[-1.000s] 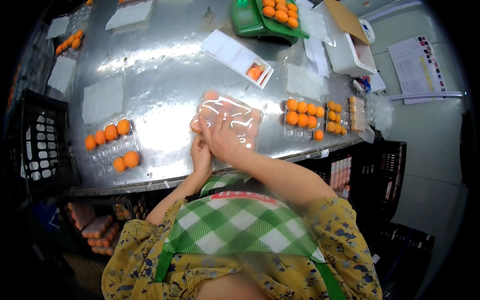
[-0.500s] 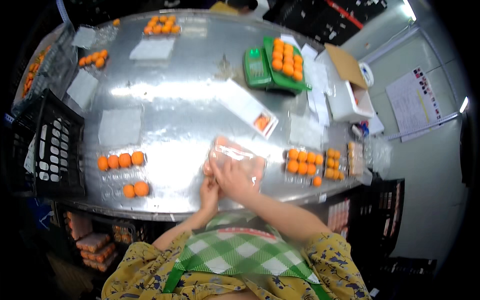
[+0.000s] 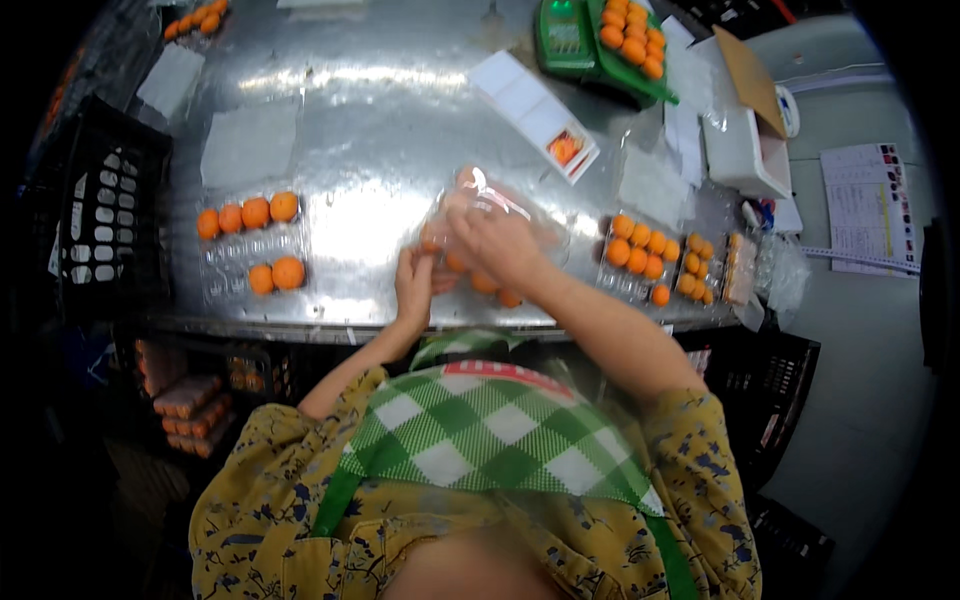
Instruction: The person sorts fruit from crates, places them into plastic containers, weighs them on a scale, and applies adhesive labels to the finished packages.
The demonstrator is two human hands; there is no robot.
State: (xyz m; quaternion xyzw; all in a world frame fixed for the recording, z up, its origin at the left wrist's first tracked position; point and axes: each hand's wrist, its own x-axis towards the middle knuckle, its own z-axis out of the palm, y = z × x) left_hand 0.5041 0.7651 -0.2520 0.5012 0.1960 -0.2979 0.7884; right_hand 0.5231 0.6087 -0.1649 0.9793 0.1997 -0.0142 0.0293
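Observation:
In front of me on the metal table is a clear plastic clamshell box (image 3: 535, 225) of orange fruit. My right hand (image 3: 495, 243) lies over its top, fingers bent down onto the shiny plastic lid, blurred by motion. My left hand (image 3: 414, 288) is at the near left corner with its fingertips closed on the box's edge. Several oranges (image 3: 484, 283) show along the near side below my right hand, and the rest are partly hidden by glare and the hand. To the left lies an open clear tray (image 3: 230, 265) with oranges (image 3: 256, 212) in two incomplete rows.
A green scale (image 3: 570, 50) bears a tray of oranges at the far right. Filled trays (image 3: 638, 245) stand on the right, near a white foam box (image 3: 745, 155). A printed card (image 3: 535, 112) lies beyond my hands. A black crate (image 3: 110, 215) stands at the left edge.
My view has tilted nearer to my body, so the table sits higher in the picture. Oranges along the near side of the box now show more plainly. Both hands stay at the box.

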